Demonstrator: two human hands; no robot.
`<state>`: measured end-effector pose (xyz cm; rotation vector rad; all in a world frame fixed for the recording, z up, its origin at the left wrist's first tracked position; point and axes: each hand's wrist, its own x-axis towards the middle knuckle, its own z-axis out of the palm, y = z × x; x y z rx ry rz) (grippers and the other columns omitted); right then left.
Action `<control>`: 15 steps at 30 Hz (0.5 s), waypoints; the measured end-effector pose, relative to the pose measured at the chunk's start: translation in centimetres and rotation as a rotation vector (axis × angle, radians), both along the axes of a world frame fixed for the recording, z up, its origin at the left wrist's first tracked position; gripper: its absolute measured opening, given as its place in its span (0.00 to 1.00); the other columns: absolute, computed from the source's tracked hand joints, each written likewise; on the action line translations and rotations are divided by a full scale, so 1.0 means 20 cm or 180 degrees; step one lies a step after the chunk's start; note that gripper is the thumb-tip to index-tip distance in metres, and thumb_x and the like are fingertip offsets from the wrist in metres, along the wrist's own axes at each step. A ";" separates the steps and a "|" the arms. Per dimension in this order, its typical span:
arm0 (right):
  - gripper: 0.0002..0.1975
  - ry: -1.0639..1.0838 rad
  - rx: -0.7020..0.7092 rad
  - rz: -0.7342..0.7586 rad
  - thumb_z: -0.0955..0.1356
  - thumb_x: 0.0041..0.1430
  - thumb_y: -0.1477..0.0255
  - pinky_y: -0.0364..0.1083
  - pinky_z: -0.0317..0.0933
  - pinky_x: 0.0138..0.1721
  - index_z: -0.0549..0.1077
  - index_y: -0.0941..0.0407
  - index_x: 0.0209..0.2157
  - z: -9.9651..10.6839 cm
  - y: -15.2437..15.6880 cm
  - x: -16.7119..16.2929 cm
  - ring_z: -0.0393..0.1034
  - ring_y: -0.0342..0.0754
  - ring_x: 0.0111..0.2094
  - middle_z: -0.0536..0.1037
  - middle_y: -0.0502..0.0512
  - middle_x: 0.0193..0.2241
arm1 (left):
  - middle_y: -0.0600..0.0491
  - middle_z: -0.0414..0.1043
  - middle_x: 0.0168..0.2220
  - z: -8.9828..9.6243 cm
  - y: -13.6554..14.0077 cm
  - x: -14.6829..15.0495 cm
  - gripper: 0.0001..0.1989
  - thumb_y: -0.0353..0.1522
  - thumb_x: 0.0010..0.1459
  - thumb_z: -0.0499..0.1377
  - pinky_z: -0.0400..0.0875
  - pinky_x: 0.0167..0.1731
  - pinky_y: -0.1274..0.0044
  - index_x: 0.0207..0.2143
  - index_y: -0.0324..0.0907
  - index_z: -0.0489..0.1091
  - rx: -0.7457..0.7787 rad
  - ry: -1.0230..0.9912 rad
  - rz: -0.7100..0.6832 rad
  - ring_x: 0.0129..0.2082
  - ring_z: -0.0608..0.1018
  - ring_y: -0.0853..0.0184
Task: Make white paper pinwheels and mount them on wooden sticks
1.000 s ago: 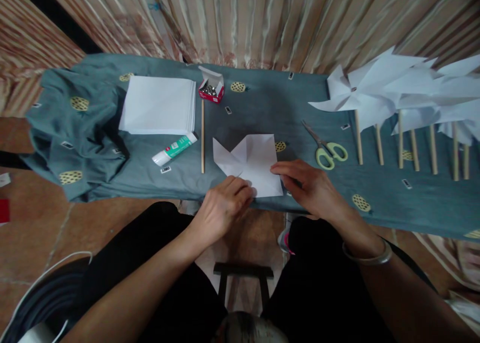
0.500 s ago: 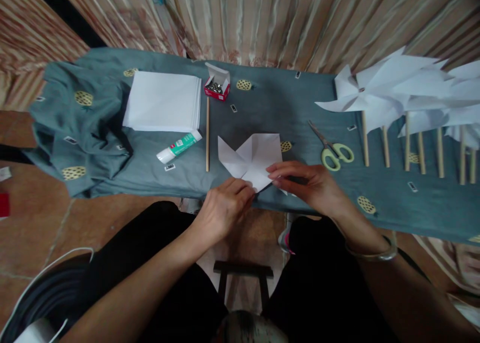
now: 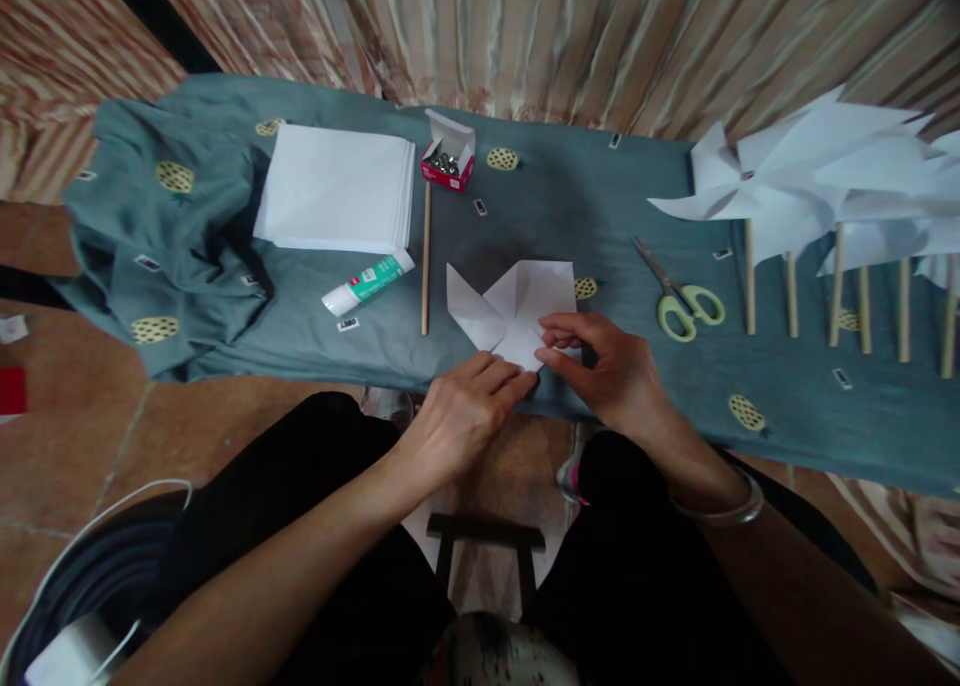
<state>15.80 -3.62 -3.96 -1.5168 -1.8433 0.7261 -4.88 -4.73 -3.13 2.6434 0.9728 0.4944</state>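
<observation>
A white sheet of paper (image 3: 517,301), cut and partly folded into pinwheel blades, lies at the front edge of the cloth-covered table. My left hand (image 3: 469,411) has its fingers closed on the paper's near corner. From the right, my right hand (image 3: 604,366) pinches the paper's right side between thumb and fingers, close to the left fingertips. A thin wooden stick (image 3: 426,261) lies just left of the paper. Right of it rest scissors with light green handles (image 3: 690,311). The paper's underside and part of its right edge are hidden by my fingers.
A paper stack (image 3: 337,188), a glue stick (image 3: 367,283) and a small red box of metal pins (image 3: 448,156) are on the left half of the blue-green tablecloth (image 3: 585,196). Several finished pinwheels (image 3: 795,181) on sticks lie at the right. A curtain (image 3: 555,36) hangs behind.
The view has shifted slightly. My right thumb and fingers have moved inward along the paper, closer to my left hand, bending its right side. Both hands keep hold of it.
</observation>
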 end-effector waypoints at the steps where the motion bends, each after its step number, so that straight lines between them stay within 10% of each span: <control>1: 0.11 -0.0131 0.0100 0.0054 0.70 0.60 0.68 0.51 0.71 0.44 0.77 0.54 0.45 0.00 0.00 0.00 0.76 0.51 0.38 0.81 0.56 0.36 | 0.47 0.76 0.40 0.00 0.00 0.00 0.11 0.26 0.67 0.50 0.75 0.35 0.74 0.47 0.37 0.70 -0.0002 0.0017 0.0008 0.39 0.75 0.64; 15: 0.08 -0.0690 0.0950 0.0283 0.68 0.63 0.72 0.48 0.68 0.39 0.77 0.55 0.42 -0.04 0.02 -0.05 0.75 0.50 0.37 0.82 0.53 0.34 | 0.46 0.76 0.42 -0.05 0.00 0.01 0.12 0.26 0.65 0.54 0.77 0.37 0.71 0.49 0.36 0.71 -0.0371 -0.0508 0.0124 0.41 0.75 0.62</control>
